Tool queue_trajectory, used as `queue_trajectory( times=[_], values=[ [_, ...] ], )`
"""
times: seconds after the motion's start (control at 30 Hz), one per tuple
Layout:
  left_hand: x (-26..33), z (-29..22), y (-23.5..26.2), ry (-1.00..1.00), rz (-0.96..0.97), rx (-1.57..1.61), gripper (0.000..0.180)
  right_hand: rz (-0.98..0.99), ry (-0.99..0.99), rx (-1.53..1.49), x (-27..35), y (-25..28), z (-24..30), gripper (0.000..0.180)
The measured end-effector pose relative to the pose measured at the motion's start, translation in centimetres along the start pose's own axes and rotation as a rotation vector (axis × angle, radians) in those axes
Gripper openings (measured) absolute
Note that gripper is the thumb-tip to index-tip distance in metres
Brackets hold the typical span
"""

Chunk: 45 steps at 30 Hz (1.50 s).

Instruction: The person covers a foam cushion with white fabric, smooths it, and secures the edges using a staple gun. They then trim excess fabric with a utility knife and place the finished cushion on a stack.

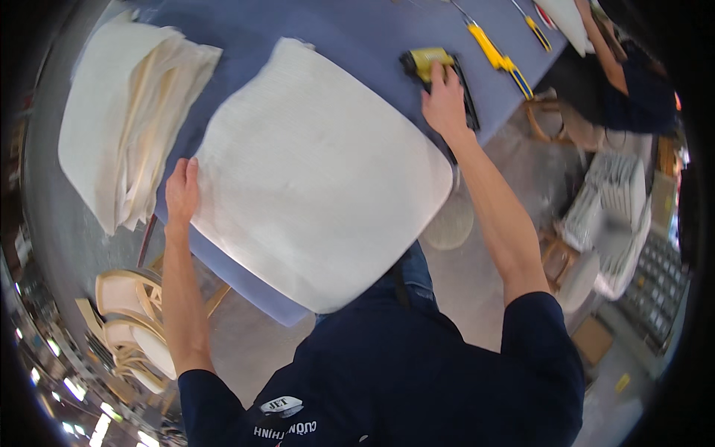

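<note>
A pale, cream fabric-covered seat pad (pixel 320 179) with rounded corners lies on the blue-topped table in front of me, its near corner reaching over the table's front edge. My left hand (pixel 182 192) grips its left edge, thumb on top and the other fingers partly hidden. Beyond the pad's right side, my right hand (pixel 445 103) is closed over a yellow-green and black staple gun (pixel 430 58) that rests on the table. Part of the tool is hidden under my fingers.
A stack of cream covered pads (pixel 123 127) stands at the left. Yellow-handled tools (pixel 488 48) lie at the far right of the blue table (pixel 342 30). Another person's arm (pixel 605 56) shows there. Wooden chair frames (pixel 126 298) stand lower left; stacked pale seats (pixel 611 208) sit at right.
</note>
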State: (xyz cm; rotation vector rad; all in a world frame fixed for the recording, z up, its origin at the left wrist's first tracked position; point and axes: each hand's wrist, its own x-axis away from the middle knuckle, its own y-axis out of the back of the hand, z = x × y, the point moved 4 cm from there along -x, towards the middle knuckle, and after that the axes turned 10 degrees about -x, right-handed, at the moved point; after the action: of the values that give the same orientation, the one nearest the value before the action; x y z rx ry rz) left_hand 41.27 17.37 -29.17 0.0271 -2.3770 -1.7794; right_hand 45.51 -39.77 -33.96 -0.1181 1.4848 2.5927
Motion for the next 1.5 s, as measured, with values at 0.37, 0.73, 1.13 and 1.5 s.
queue_trajectory(
  times=[0.37,0.73,1.13,1.5],
  values=[
    [-2.3,1.8,-5.6,-0.161,0.114,0.289,0.048,-0.572,-0.524,-0.762,30.0,4.7,5.0,0.064],
    [-2.2,0.9,-5.2,-0.211,0.150,0.388,0.052,-0.479,-0.551,-0.724,33.6,-3.1,15.3,0.073],
    [-2.6,2.1,-6.5,-0.097,0.050,0.232,0.053,-0.019,-0.248,0.182,32.3,-3.6,22.2,0.078],
    [-2.1,1.4,-5.6,-0.035,0.065,0.192,0.051,0.257,0.084,0.103,25.1,-7.7,30.1,0.083]
  ],
)
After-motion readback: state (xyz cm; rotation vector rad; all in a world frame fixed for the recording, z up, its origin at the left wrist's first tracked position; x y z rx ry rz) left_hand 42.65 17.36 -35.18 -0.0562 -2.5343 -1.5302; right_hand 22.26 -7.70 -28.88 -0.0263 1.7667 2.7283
